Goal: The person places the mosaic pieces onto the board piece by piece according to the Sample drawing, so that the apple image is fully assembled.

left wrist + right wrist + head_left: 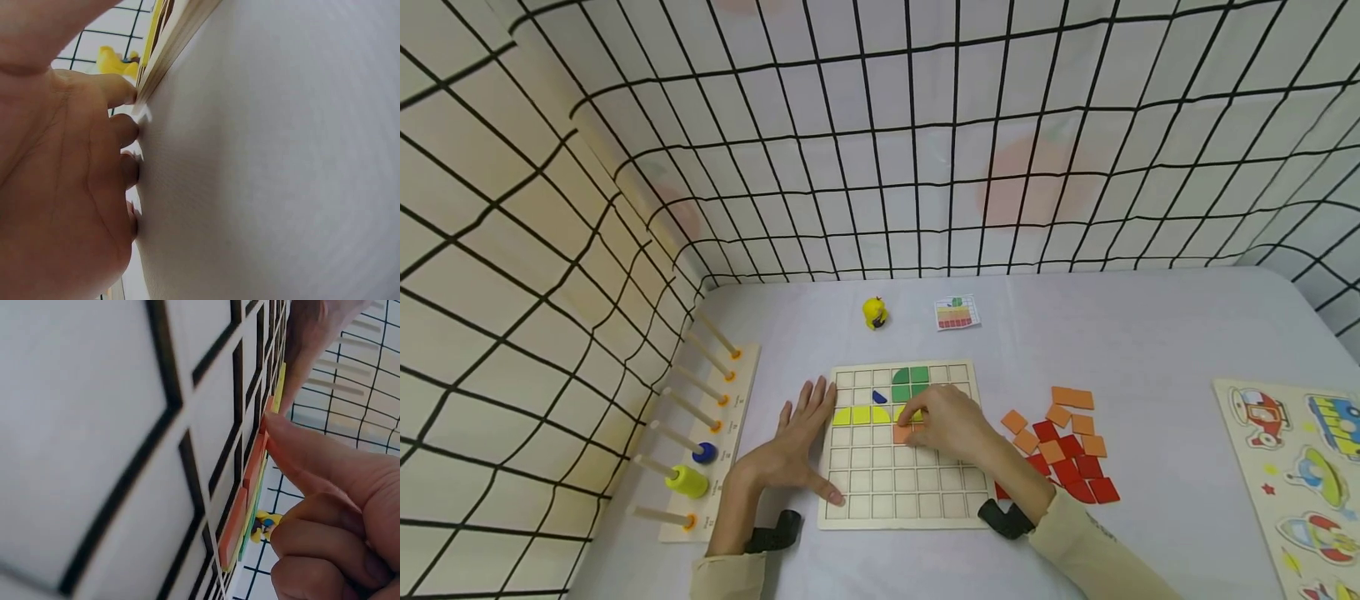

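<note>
A: Where is the tile that matters?

B: Near the middle of the frame: an orange tile (pixel 901 435) on the gridded board (pixel 897 525), just below the row of yellow tiles (pixel 861 414).

A: And the grip?

B: The right hand (pixel 951 423) comes in from the lower right. Its thumb and forefinger pinch the orange tile, the other fingers curled under. The tile lies at the left tip of that grip.

A: Which way is its long axis?

B: It looks square, so I'd go by the orange row instead, which runs across the frame, left to right. The right wrist view shows more orange tiles along that line, on the near side of the fingertips.

A: Is it flat in its cell?

B: I can't tell; the fingers cover too much. I'd judge that everything turns on that: the tile's edges squared against the cell walls.

A: What about the left hand (pixel 786 450)?

B: Fingers spread, at the board's left edge, thumb over the lower left corner. It's well apart from the tile, so the right is nearer.

A: And the loose ones?

B: The red and orange pile (pixel 1066 472) sits on the bench (pixel 1150 333), right of centre, beside the right forearm.
</note>
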Demonstrator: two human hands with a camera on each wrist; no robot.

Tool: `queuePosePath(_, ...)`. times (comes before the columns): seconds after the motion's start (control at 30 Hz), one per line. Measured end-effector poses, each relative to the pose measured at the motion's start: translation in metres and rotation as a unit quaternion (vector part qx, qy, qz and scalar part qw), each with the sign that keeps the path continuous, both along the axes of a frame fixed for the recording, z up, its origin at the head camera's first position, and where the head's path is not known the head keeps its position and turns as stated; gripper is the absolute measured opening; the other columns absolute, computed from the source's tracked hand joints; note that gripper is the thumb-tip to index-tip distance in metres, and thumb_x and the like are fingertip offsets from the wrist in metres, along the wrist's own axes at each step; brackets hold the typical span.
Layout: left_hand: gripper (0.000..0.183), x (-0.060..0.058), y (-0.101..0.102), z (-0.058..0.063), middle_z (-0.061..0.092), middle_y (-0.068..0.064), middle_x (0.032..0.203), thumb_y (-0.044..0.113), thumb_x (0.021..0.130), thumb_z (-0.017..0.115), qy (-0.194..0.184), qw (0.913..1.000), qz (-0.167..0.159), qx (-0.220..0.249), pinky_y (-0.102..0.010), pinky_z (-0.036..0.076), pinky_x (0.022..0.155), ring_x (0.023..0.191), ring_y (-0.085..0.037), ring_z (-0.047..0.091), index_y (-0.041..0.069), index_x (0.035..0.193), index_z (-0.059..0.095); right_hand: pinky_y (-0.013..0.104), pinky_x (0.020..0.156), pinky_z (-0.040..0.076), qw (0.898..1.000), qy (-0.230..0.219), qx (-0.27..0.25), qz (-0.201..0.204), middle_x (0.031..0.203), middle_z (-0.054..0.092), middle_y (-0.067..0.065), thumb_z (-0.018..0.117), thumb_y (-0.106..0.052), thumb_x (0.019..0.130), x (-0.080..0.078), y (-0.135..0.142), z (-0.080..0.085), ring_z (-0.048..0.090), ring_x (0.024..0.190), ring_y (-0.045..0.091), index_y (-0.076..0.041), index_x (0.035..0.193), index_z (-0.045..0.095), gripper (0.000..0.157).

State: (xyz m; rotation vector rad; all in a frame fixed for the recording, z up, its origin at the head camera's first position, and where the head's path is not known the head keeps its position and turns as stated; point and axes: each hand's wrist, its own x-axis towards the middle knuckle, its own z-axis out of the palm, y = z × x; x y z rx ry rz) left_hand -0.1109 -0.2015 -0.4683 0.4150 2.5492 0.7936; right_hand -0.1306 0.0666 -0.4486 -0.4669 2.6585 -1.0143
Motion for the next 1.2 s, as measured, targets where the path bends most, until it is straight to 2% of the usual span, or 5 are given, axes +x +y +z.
queuePosePath(0.17, 0.157, 0.0, -0.001, 0.0, -0.016, -0.011, 0.174, 0.042, 0.053, 0.103, -0.002, 1.0, 0.003, 0.001, -0.064, -0.012, 0.128, 0.161, -0.036, -0.02, 0.012, 0.167, -0.001, 0.024, 0.058, 0.031, 1.0, -0.013, 0.009, 0.005, 0.085, 0.071, 0.0, 0.088, -0.014, 0.081, -0.002, 0.017, 0.009, 0.047, 0.07, 0.014, -0.016, 0.1, 0.083, 0.02)
queuePosePath(0.37, 0.157, 0.0, -0.001, 0.0, -0.016, -0.011, 0.174, 0.042, 0.053, 0.103, -0.003, 1.0, 0.005, 0.0, -0.063, -0.013, 0.128, 0.161, -0.036, -0.02, 0.013, 0.167, -0.001, 0.02, 0.047, 0.021, 1.0, -0.025, -0.013, -0.008, 0.054, 0.033, -0.003, 0.083, -0.015, 0.086, -0.011, 0.075, 0.015, 0.03, 0.048, 0.012, -0.01, 0.104, 0.08, 0.019)
queuePosePath(0.6, 0.157, 0.001, -0.002, 0.001, -0.016, -0.012, 0.174, 0.043, 0.054, 0.103, -0.004, 1.0, 0.006, 0.001, -0.064, -0.013, 0.127, 0.16, -0.037, -0.021, 0.012, 0.167, -0.001, 0.022, 0.047, 0.032, 0.994, -0.095, 0.018, -0.046, 0.057, 0.04, -0.002, 0.086, -0.022, 0.083, -0.017, 0.133, 0.011, 0.039, 0.05, 0.014, -0.004, 0.109, 0.074, 0.033)
queuePosePath(0.87, 0.157, 0.001, -0.002, 0.002, -0.016, -0.012, 0.174, 0.043, 0.054, 0.103, -0.002, 1.0, 0.004, 0.001, -0.064, -0.012, 0.128, 0.161, -0.037, -0.02, 0.011, 0.167, -0.001, 0.023, 0.05, 0.037, 0.993, -0.11, 0.023, -0.043, 0.06, 0.044, -0.001, 0.087, -0.024, 0.08, -0.013, 0.128, 0.002, 0.045, 0.054, 0.014, -0.007, 0.096, 0.071, 0.028)
queuePosePath(1.2, 0.156, 0.0, -0.003, 0.001, -0.017, -0.012, 0.174, 0.043, 0.055, 0.102, -0.004, 1.0, 0.0, 0.003, -0.064, -0.013, 0.127, 0.16, -0.037, -0.021, 0.012, 0.167, -0.002, 0.023, 0.049, 0.037, 0.991, -0.113, 0.02, -0.064, 0.06, 0.046, 0.002, 0.084, -0.015, 0.083, -0.012, 0.128, 0.005, 0.045, 0.055, 0.016, -0.005, 0.106, 0.072, 0.027)
